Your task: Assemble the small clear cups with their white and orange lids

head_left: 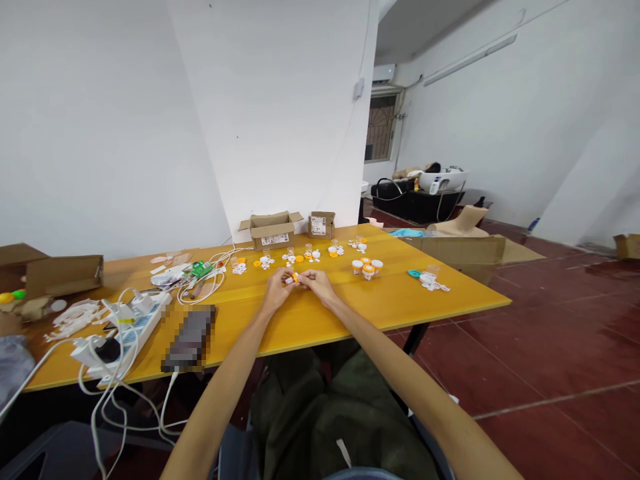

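Observation:
Close together over the table's front half, both my hands have their fingers closed around a small orange-and-white plastic piece (pixel 295 278). My left hand (pixel 276 291) grips it from the left, and my right hand (pixel 319 287) pinches its right side. Fingers cover much of it, so its full shape is hidden. Beyond my hands lie small heaps of white plastic parts (pixel 267 262) with orange rings (pixel 299 259) and clear cups. To the right, several small jars (pixel 369 270) with white tops stand grouped. Farther right, a teal ring (pixel 414 273) lies beside more white parts (pixel 431 283).
On the yellow table (pixel 390 303), an open cardboard box (pixel 273 233) and a smaller box (pixel 321 225) stand by the wall. A phone (pixel 189 339), power strip (pixel 135 333) and tangled white cables occupy the left. Another open carton (pixel 65 275) sits far left.

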A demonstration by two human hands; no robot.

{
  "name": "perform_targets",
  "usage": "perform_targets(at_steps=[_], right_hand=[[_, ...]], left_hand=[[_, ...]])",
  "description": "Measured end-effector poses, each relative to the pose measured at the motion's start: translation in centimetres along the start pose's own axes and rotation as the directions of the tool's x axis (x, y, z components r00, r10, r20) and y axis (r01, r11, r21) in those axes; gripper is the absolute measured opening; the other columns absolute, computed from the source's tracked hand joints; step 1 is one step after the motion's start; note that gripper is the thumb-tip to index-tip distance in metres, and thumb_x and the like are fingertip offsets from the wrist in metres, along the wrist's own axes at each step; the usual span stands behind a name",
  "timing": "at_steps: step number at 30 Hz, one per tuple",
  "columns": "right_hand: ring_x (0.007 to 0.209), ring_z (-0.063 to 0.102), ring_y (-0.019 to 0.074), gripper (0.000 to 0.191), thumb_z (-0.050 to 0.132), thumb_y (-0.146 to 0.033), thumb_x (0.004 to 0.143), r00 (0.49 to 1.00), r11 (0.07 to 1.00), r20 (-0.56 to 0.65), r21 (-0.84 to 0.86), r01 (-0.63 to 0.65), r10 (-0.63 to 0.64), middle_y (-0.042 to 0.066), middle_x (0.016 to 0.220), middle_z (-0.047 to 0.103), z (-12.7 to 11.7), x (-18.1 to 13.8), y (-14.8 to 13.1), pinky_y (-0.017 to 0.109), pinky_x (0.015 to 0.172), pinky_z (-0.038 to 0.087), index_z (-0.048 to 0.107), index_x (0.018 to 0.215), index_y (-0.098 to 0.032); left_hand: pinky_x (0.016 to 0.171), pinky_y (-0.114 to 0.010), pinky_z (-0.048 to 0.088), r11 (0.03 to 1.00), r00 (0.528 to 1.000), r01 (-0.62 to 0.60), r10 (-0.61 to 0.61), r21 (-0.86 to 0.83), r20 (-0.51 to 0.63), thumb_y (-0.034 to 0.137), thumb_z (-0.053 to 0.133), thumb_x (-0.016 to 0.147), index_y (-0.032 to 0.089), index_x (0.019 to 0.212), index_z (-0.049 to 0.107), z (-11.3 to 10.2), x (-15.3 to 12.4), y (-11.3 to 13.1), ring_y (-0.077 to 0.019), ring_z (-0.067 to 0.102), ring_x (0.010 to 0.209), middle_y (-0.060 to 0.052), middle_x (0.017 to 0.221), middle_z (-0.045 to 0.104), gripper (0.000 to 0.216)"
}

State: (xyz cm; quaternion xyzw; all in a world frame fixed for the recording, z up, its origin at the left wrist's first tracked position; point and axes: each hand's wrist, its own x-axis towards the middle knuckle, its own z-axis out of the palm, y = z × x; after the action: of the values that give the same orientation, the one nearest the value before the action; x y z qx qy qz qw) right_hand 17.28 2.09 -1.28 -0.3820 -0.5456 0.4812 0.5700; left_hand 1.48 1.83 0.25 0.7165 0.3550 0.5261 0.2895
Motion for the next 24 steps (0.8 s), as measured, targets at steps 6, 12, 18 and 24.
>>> perform_targets(at_steps=[6, 12, 18, 24], right_hand=[[0.064, 0.066, 0.0168, 0.036, 0.083, -0.050, 0.057, 1.000, 1.000, 0.000, 0.001, -0.014, 0.014, 0.005, 0.067, 0.073, 0.1, -0.1, -0.1, 0.029, 0.062, 0.052, 0.069, 0.066, -0.018], [0.066, 0.067, 0.0181, 0.041, 0.081, -0.056, 0.060, 1.000, 0.999, 0.008, -0.034, -0.002, 0.002, 0.005, 0.065, 0.071, 0.0, 0.0, 0.0, 0.030, 0.064, 0.053, 0.066, 0.064, -0.018], [0.066, 0.067, 0.0168, 0.045, 0.077, -0.062, 0.065, 0.998, 0.999, 0.065, -0.036, -0.006, 0.008, 0.004, 0.065, 0.071, -0.2, 0.1, 0.2, 0.028, 0.064, 0.054, 0.065, 0.063, -0.018], [0.065, 0.067, 0.0163, 0.036, 0.069, -0.050, 0.079, 0.995, 0.996, 0.100, -0.091, 0.012, -0.003, 0.004, 0.066, 0.070, -0.1, 0.3, 0.7, 0.027, 0.061, 0.055, 0.064, 0.063, -0.019]], left_hand=[[0.080, -0.032, 0.052, 0.997, 0.998, -0.064, 0.064, 0.053, 0.009, 0.013, 0.075, 0.066, 0.023, 0.083, 0.067, -0.1, -0.2, 0.6, -0.0179, 0.064, 0.080, -0.001, 0.091, 0.068, 0.021], [0.080, -0.031, 0.052, 0.979, 0.987, -0.157, 0.153, 0.127, 0.044, 0.008, 0.069, 0.069, 0.023, 0.085, 0.066, -0.2, -0.4, 1.0, -0.0187, 0.063, 0.083, -0.002, 0.092, 0.067, 0.021], [0.080, -0.030, 0.052, 0.984, 0.992, -0.119, 0.114, 0.136, 0.047, 0.012, 0.067, 0.070, 0.022, 0.088, 0.068, -0.1, -0.2, 0.7, -0.0186, 0.064, 0.088, -0.003, 0.098, 0.070, 0.020], [0.075, -0.028, 0.052, 0.999, 1.000, 0.010, -0.011, 0.044, 0.021, 0.021, 0.073, 0.071, 0.020, 0.088, 0.072, 0.0, 0.1, -0.4, -0.0176, 0.067, 0.083, -0.004, 0.099, 0.075, 0.017]])
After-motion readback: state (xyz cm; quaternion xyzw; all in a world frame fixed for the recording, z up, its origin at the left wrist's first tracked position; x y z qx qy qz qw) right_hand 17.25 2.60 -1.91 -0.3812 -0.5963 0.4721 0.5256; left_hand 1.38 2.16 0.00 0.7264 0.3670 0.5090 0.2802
